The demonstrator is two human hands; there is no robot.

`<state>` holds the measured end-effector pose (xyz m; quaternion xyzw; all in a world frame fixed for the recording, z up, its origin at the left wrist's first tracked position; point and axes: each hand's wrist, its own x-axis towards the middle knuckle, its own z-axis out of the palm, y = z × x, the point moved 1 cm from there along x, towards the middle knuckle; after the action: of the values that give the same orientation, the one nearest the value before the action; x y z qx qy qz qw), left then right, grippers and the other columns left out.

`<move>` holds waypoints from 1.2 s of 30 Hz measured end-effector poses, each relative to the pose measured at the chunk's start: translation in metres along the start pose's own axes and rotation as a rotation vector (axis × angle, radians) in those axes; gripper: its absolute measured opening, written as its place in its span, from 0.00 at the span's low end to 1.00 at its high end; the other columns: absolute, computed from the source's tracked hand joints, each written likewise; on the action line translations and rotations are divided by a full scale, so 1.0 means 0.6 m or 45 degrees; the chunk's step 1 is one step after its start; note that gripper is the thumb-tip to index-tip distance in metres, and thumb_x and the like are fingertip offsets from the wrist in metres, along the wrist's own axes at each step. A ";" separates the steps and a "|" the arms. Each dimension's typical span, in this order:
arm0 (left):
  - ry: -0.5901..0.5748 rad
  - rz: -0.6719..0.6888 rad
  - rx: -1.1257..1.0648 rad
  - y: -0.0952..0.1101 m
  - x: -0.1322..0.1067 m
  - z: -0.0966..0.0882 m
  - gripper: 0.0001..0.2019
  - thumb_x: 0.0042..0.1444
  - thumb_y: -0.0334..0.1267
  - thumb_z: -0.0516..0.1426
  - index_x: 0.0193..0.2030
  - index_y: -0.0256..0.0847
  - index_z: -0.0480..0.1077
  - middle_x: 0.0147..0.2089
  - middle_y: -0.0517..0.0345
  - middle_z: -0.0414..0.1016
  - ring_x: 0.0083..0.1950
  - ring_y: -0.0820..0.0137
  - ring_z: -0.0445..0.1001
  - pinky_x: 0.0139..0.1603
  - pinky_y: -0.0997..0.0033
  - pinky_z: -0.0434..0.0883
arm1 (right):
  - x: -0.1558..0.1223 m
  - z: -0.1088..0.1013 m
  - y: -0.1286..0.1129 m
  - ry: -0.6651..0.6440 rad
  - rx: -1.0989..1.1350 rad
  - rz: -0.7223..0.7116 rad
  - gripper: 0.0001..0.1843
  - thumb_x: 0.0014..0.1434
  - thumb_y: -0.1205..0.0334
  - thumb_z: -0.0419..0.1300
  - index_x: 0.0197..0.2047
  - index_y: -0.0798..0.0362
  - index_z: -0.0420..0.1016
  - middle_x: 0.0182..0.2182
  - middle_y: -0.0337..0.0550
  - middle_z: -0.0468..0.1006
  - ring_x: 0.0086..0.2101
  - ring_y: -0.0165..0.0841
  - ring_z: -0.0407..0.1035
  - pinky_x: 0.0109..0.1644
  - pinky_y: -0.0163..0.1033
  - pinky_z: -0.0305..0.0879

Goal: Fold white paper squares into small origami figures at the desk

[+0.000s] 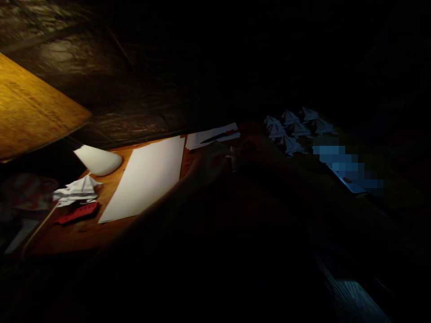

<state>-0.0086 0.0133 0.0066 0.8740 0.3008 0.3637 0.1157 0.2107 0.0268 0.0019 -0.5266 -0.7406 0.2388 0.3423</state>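
In the middle of the head view a small folded paper figure (233, 158) is held up between my two hands. My left hand (211, 162) is closed, its fingertips pinching the figure's left side. My right hand (253, 147) is very dim, with curled fingers at the figure's right side; the exact grip is hard to see. Just beyond my hands, a knife (218, 136) with a reddish handle lies on a stack of cut paper (195, 141). To the right stand several white folded paper figures (291, 130) in a group.
A stack of white sheets (148, 175) lies left on the wooden table (117, 220). Farther left are a lamp's white base (99, 160), its orange shade (37, 112), a striped folded paper piece (79, 190) and a red object (77, 213). A lit, pixelated screen (346, 168) lies right.
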 end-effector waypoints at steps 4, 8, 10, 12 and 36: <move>-0.270 0.084 -0.036 0.009 -0.004 0.002 0.19 0.62 0.27 0.55 0.57 0.46 0.74 0.58 0.51 0.76 0.60 0.63 0.75 0.61 0.53 0.73 | -0.005 -0.001 0.000 -0.017 -0.144 -0.121 0.11 0.58 0.60 0.67 0.43 0.55 0.79 0.37 0.47 0.83 0.36 0.37 0.75 0.38 0.38 0.65; -0.355 0.121 0.006 0.008 -0.006 0.000 0.16 0.64 0.29 0.55 0.56 0.43 0.74 0.60 0.48 0.75 0.62 0.61 0.74 0.62 0.53 0.73 | -0.004 -0.001 -0.001 -0.066 -0.165 -0.310 0.11 0.58 0.65 0.64 0.45 0.55 0.81 0.42 0.49 0.82 0.41 0.38 0.75 0.45 0.40 0.67; -0.384 0.125 0.027 0.007 -0.005 -0.003 0.14 0.64 0.29 0.54 0.53 0.42 0.76 0.58 0.48 0.76 0.60 0.62 0.75 0.61 0.55 0.74 | -0.002 -0.001 -0.003 -0.103 -0.171 -0.415 0.10 0.59 0.67 0.63 0.44 0.55 0.82 0.45 0.50 0.82 0.45 0.40 0.74 0.50 0.43 0.68; -0.408 0.118 0.019 0.007 -0.004 -0.005 0.13 0.64 0.30 0.55 0.51 0.41 0.77 0.56 0.48 0.77 0.58 0.62 0.76 0.59 0.55 0.75 | -0.002 -0.001 -0.004 -0.136 -0.150 -0.480 0.11 0.59 0.69 0.62 0.43 0.53 0.83 0.46 0.50 0.82 0.47 0.41 0.74 0.54 0.46 0.68; -0.522 0.071 -0.071 0.005 0.002 -0.008 0.10 0.61 0.32 0.56 0.46 0.45 0.78 0.51 0.50 0.79 0.54 0.61 0.76 0.58 0.54 0.72 | 0.010 -0.002 0.016 -0.310 0.006 -0.491 0.17 0.56 0.68 0.66 0.47 0.45 0.85 0.49 0.42 0.84 0.50 0.40 0.77 0.59 0.47 0.67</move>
<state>-0.0099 0.0117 0.0122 0.9341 0.2365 0.1894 0.1888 0.2164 0.0355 -0.0030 -0.3417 -0.8629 0.2326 0.2909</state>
